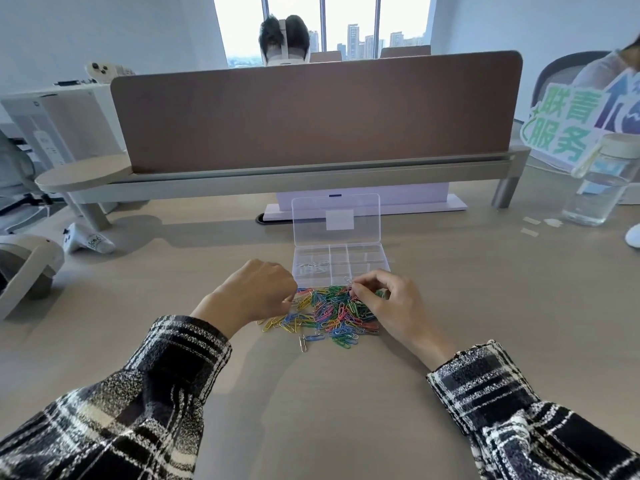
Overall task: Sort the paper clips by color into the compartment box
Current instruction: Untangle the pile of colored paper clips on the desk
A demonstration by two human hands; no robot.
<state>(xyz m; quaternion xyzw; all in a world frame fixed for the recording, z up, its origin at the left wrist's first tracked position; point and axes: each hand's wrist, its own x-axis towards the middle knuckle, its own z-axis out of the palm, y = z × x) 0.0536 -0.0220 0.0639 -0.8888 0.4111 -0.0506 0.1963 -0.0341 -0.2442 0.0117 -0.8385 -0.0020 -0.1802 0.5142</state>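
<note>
Paper clips (332, 313): mixed-colour heap (green, blue, yellow, pink, red) on the table (346, 427), touching the near edge of the compartment box (367, 262). Box is clear plastic, with its lid (336, 220) standing upright behind it. A few silver clips (313, 266) lie in the left compartments; the other compartments look bare.

Left hand (258, 289): back of hand up, wrist bent, fingers curled down onto the left fringe of the heap. Fingertips are hidden under the hand, so I cannot tell whether they hold a clip.

Right hand (391, 303): resting over the right side of the heap, palm turned inward. Thumb and forefinger are pressed together on a silver paper clip (348, 280), lifted just above the heap at the box's front wall. Other fingers loosely bent.

One stray clip (303, 342) lies apart at the near-left edge of the heap. Both forearms in plaid sleeves (173, 375).
</note>
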